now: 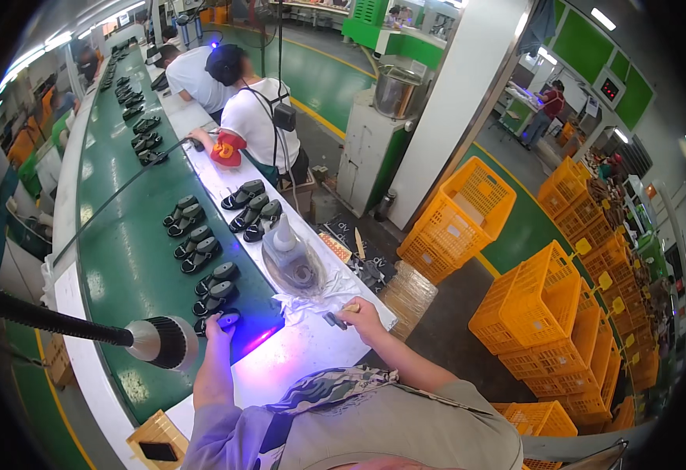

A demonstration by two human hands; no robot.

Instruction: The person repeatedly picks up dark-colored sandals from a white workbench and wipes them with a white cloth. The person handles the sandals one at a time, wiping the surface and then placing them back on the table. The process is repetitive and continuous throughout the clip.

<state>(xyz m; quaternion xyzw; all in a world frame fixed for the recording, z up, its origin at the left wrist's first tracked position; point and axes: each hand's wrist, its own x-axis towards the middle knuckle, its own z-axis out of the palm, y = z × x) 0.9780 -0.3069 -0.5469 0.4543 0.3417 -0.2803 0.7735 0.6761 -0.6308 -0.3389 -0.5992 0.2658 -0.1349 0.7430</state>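
My left hand [218, 327] is closed on a black shoe [229, 319] at the near right edge of the green conveyor belt [143, 270]. Blue-violet light falls over the shoe. To the right, above the white ledge, my right hand [366, 321] grips a small pale-handled tool [350, 309]; its dark end points left, and its exact kind is unclear. A crumpled white cloth [315, 301] lies just beyond that hand. Behind the cloth, a translucent squeeze bottle [283, 241] with a pointed nozzle stands beside a cloudy plastic-like bag or dish [302, 272].
Black shoes [200, 251] sit in pairs along the belt, with several more [250, 207] on the white ledge. A gooseneck lamp [159, 343] reaches in from the left. Orange crates [531, 313] are stacked at right. Co-workers [261, 117] sit farther along; a phone [158, 451] lies near left.
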